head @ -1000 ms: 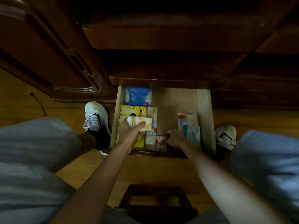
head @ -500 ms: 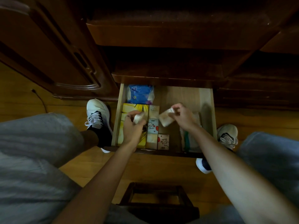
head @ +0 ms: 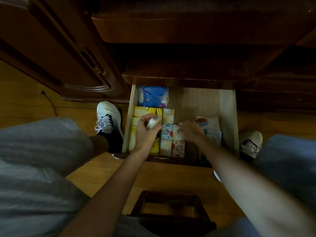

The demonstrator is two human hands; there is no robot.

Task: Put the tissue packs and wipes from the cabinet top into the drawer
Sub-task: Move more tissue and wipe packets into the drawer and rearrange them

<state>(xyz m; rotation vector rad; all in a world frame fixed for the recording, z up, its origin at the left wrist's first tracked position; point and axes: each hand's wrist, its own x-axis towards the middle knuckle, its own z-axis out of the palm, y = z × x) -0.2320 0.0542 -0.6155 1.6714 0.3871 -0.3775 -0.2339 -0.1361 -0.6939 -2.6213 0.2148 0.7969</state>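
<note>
Gripping a soft pale pack (head: pixel 153 121), left hand (head: pixel 145 132); right hand (head: pixel 191 132) fingers press another pack (head: pixel 177 132) into the wooden drawer (head: pixel 228 117)

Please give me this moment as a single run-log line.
drawer: open | left hand: holds small tissue pack | right hand: setting pale pack into row | step: placing
</note>
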